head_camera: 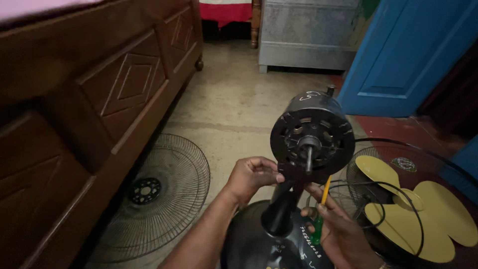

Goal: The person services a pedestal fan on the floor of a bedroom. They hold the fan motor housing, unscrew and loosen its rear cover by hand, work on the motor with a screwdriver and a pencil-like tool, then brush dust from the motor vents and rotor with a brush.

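Note:
A black fan motor head (312,133) with a bare shaft stands on a black neck above a round black base (249,239). My left hand (253,175) grips the lower left edge of the motor housing. My right hand (338,229) is below the motor and holds a screwdriver (321,211) with a green and yellow handle, its tip pointing up toward the underside of the motor.
A wire fan guard (159,189) leans against a carved wooden bed frame (84,114) on the left. On the right, yellow fan blades (423,214) lie in a second guard (368,154) with a black cable. A grey metal cabinet (308,35) and blue door (408,55) stand behind.

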